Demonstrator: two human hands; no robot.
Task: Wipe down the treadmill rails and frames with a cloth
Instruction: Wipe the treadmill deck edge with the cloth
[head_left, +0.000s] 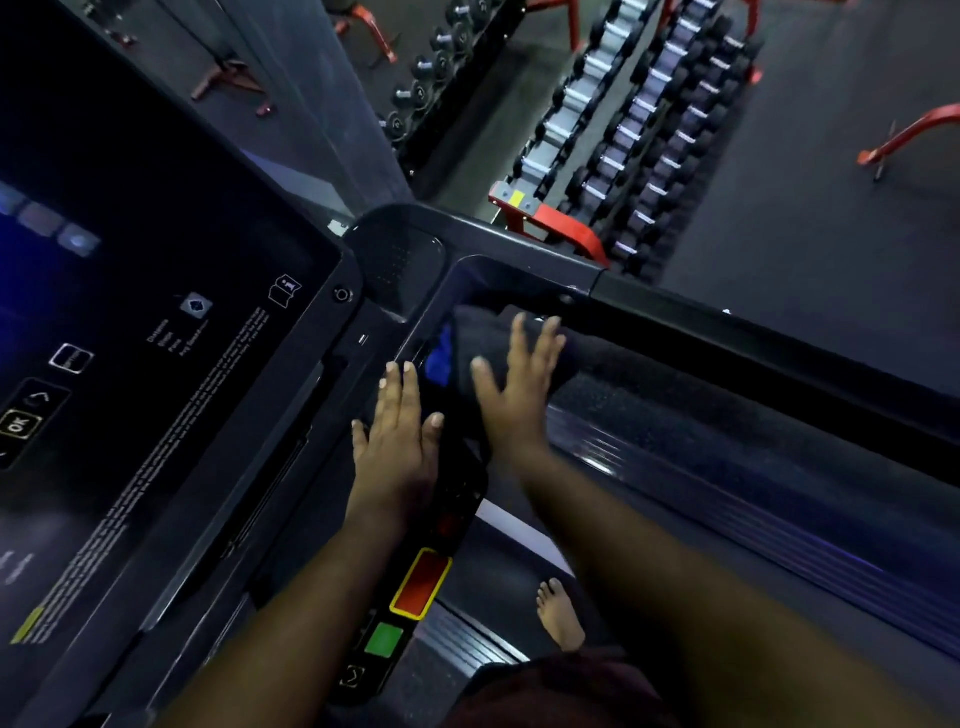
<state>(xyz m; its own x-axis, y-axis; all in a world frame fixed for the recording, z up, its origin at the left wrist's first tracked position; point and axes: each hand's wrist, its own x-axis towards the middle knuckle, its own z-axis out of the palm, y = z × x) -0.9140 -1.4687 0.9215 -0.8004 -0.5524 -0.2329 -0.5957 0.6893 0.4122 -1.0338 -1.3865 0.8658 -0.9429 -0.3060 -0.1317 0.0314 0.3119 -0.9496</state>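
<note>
Dark cloth lies bunched at the handrail corner, blue patch showing | right hand flat on it, fingers spread — no grip | left hand flat on console edge, holding nothing | step: wiping frame, likely | next: push cloth along rail | containers: none seen

Beyond the hands, a long red-framed rack of black dumbbells with silver handles stands on the dark rubber gym floor. A red metal bench leg is at the far right.
</note>
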